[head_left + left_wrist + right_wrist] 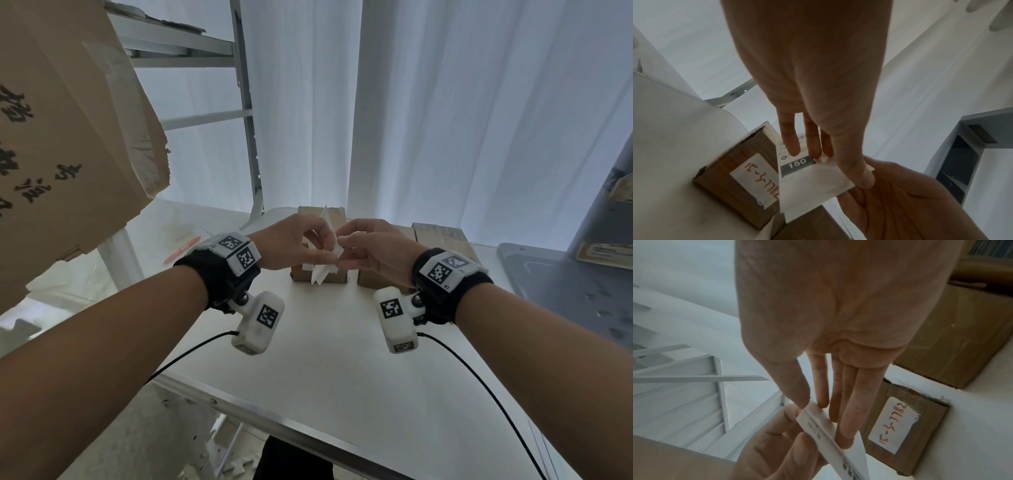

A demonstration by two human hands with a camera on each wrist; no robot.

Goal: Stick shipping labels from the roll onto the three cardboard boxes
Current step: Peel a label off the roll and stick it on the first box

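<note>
My left hand [294,245] and right hand [371,246] meet above the white table [325,359], both pinching one printed shipping label [813,177], apparently peeling it from its backing. Below, the nearest cardboard box [735,177] shows a handwritten white sticker; two more boxes [442,240] sit right. No roll is visible.

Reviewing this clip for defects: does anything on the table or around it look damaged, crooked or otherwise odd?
The small cardboard box has a torn, gaping end flap, and its handwritten sticker sits askew with a ragged corner. The big carton at upper left has a frayed, crushed corner. Both hands pinch the label.
</note>
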